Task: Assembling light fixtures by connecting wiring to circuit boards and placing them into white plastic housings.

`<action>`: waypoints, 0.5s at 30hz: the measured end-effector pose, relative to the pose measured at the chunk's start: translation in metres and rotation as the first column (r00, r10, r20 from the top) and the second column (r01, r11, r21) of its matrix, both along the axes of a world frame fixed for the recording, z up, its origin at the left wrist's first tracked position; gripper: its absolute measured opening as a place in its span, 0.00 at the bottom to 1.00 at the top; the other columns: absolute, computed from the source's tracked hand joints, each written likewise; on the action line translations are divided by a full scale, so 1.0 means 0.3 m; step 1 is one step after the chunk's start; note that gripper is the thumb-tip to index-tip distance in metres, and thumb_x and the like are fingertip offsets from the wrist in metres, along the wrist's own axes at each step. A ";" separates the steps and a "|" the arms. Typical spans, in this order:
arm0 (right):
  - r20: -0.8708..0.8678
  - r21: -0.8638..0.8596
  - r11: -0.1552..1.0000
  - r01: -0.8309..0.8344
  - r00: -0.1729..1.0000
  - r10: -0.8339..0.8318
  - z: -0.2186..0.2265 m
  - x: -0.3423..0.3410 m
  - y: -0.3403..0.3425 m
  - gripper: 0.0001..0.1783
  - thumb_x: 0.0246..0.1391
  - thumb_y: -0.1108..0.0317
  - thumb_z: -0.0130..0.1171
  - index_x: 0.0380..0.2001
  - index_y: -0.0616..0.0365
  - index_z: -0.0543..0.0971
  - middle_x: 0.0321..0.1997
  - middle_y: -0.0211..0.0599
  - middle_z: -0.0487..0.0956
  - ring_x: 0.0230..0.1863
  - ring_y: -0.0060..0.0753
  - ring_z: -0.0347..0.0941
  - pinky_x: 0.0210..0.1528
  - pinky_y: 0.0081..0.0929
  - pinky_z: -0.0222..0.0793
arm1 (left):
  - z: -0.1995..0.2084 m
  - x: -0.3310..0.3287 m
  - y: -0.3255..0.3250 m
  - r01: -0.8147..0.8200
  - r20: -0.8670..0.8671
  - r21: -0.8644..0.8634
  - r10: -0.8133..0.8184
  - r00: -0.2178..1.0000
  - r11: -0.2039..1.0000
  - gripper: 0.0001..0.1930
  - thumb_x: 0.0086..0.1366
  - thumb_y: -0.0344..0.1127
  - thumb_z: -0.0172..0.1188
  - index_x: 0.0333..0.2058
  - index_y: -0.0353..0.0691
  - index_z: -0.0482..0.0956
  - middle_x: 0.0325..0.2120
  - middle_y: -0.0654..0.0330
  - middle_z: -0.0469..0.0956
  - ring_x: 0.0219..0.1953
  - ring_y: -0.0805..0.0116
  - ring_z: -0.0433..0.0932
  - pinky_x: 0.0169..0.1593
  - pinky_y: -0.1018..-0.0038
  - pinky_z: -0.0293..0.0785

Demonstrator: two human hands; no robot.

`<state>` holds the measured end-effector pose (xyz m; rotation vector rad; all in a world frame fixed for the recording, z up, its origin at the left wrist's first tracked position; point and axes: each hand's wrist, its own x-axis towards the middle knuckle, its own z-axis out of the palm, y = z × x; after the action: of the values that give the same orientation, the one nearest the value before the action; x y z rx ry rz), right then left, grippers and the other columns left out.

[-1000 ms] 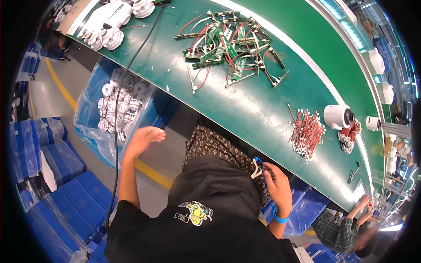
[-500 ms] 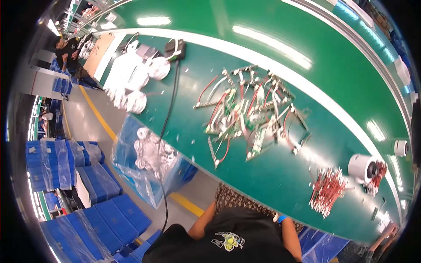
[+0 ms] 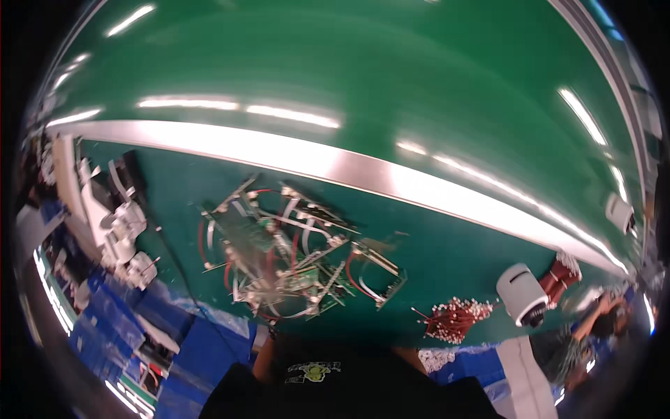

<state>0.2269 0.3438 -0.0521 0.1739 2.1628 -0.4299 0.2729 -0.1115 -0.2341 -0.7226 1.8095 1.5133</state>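
- Currently can't see either of the hands; only catch a bit of left forearm (image 3: 263, 362) and right forearm (image 3: 410, 359) beside the black shirt (image 3: 335, 398), by the front edge of the green desk (image 3: 447, 251).
- Can't tell how far open, or whether gripping anything.
- Find pile of circuit boards (image 3: 303, 282) on the desk, straight ahead of the shirt, heaped loosely, crossing each other, tangled with red and white wires (image 3: 201, 237); partly blurred.
- See red wire bundle (image 3: 457, 321) with white ends, right of the pile, apart from it, near the front edge.
- Spot white cylinder (image 3: 522, 292) with black end, tilted, farther right; second bundle (image 3: 560, 279) just beside.
- Note white plastic parts (image 3: 129, 237) at left end, near black cable (image 3: 171, 255) slanting toward the front edge.
- Also blue boxes (image 3: 209, 349) below at left.
- Also another person (image 3: 562, 356) far right, one arm bent near the desk.
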 end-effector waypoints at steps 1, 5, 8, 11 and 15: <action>0.012 -0.026 1.000 -0.005 1.000 0.005 -0.016 -0.016 -0.012 0.18 0.54 0.60 0.52 0.42 0.59 0.79 0.42 0.49 0.80 0.44 0.50 0.74 0.50 0.44 0.68 | 0.027 -0.002 -0.040 0.002 -0.003 -0.033 -0.002 1.000 0.999 0.14 0.63 0.40 0.54 0.35 0.34 0.80 0.32 0.54 0.81 0.35 0.61 0.77 0.42 0.68 0.72; 0.042 -0.117 0.993 -0.014 0.999 0.020 -0.037 -0.017 -0.063 0.18 0.54 0.60 0.52 0.42 0.59 0.79 0.43 0.49 0.80 0.44 0.50 0.74 0.50 0.44 0.68 | 0.178 0.025 -0.179 0.019 -0.030 -0.158 -0.024 0.999 0.987 0.13 0.63 0.38 0.53 0.36 0.34 0.80 0.33 0.53 0.81 0.37 0.59 0.77 0.44 0.67 0.72; 0.021 -0.162 0.987 -0.008 1.000 0.011 -0.057 -0.003 -0.104 0.18 0.54 0.60 0.52 0.43 0.59 0.79 0.43 0.49 0.80 0.44 0.50 0.74 0.50 0.44 0.68 | 0.255 0.013 -0.265 0.043 -0.089 -0.230 -0.066 0.994 0.972 0.13 0.63 0.37 0.53 0.37 0.33 0.79 0.34 0.52 0.81 0.38 0.57 0.77 0.45 0.66 0.72; -0.045 -0.227 0.974 -0.007 0.999 -0.004 -0.165 -0.017 -0.225 0.18 0.54 0.60 0.52 0.43 0.59 0.79 0.43 0.49 0.80 0.44 0.51 0.74 0.50 0.44 0.68 | 0.289 -0.041 -0.421 0.055 -0.185 -0.326 -0.121 0.975 0.944 0.13 0.63 0.36 0.52 0.38 0.32 0.79 0.35 0.51 0.81 0.39 0.55 0.77 0.47 0.66 0.71; -0.166 -0.318 0.947 -0.047 0.986 -0.007 -0.381 -0.096 -0.421 0.18 0.54 0.60 0.52 0.43 0.58 0.79 0.43 0.49 0.80 0.45 0.51 0.74 0.50 0.45 0.68 | 0.270 -0.112 -0.621 0.015 -0.326 -0.463 -0.186 0.927 0.886 0.13 0.63 0.34 0.52 0.39 0.31 0.78 0.36 0.50 0.80 0.41 0.53 0.77 0.48 0.65 0.71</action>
<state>0.1982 0.2176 -0.1665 -0.0693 2.2166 -0.8016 0.2394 -0.2978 -0.1533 -0.5663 2.4930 1.2161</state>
